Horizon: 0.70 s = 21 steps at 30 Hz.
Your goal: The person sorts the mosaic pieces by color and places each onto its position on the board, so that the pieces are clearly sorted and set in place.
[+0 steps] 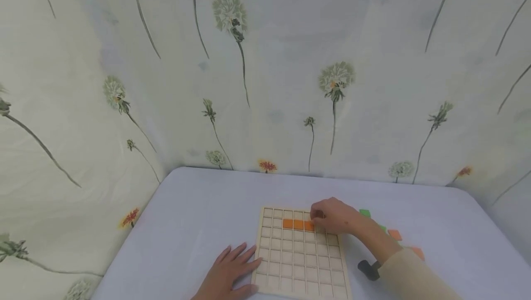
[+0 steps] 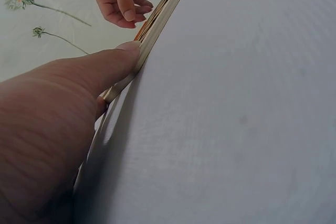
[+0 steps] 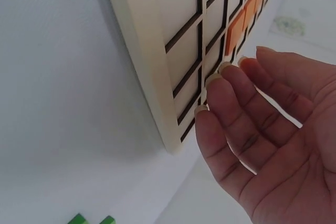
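Note:
A square pale wooden grid board (image 1: 287, 257) lies on the white-covered table, with a short row of orange square tiles (image 1: 298, 224) in one of its far rows. My left hand (image 1: 230, 272) rests flat at the board's left side, fingers spread; in the left wrist view its thumb (image 2: 113, 64) touches the board's edge. Over the far right part of the board, beside the orange row, is my right hand (image 1: 333, 215). The right wrist view shows its fingers (image 3: 233, 108) loosely bent, thumb apart, and nothing visible between them.
Right of the board lie loose green tiles (image 1: 365, 213) and orange tiles (image 1: 395, 234), partly behind the right forearm. A dark object (image 1: 367, 270) of unclear kind sits against the right sleeve. Dandelion-patterned cloth (image 1: 274, 83) hangs behind and left of the table.

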Available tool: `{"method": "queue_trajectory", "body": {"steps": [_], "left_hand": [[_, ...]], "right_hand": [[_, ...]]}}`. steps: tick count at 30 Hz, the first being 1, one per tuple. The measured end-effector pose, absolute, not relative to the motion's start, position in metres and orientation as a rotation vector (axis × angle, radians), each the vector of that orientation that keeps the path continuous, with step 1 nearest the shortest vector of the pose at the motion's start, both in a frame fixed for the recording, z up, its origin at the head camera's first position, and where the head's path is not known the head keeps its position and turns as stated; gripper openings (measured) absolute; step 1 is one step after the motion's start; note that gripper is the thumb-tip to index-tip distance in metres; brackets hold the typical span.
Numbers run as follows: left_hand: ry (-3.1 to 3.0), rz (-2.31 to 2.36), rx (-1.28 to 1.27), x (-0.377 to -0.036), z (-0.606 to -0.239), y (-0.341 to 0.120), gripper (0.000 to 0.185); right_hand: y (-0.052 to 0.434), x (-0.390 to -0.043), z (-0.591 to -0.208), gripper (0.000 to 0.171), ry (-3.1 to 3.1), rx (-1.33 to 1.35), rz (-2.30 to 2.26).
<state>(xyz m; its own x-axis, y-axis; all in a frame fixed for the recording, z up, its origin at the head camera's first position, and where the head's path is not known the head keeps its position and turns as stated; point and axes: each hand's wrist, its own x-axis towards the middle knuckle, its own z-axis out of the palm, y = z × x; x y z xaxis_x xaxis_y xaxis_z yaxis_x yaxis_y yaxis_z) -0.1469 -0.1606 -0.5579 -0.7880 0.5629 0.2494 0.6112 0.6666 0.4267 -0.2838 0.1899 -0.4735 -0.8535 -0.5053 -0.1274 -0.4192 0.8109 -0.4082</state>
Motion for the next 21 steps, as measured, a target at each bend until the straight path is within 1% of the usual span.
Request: {"method": "queue_trajectory", "body": {"steps": [8, 16, 21], "left_hand": [[-2.712, -0.763, -0.987, -0.148, -0.562, -0.161, 0.053], [-2.713, -0.755, -0.984, -0.149, -0.563, -0.159, 0.053], [-2.734, -0.772, -0.976, -0.149, -0.562, -0.158, 0.053]], "right_hand": [[0.204, -0.284, -0.47, 0.01, 2.813, -0.754, -0.522], [0.214, -0.282, -0.466, 0.004, 2.794, -0.661, -0.519], [0.223, -0.282, -0.466, 0.006, 2.797, -0.62, -0.506]]}}
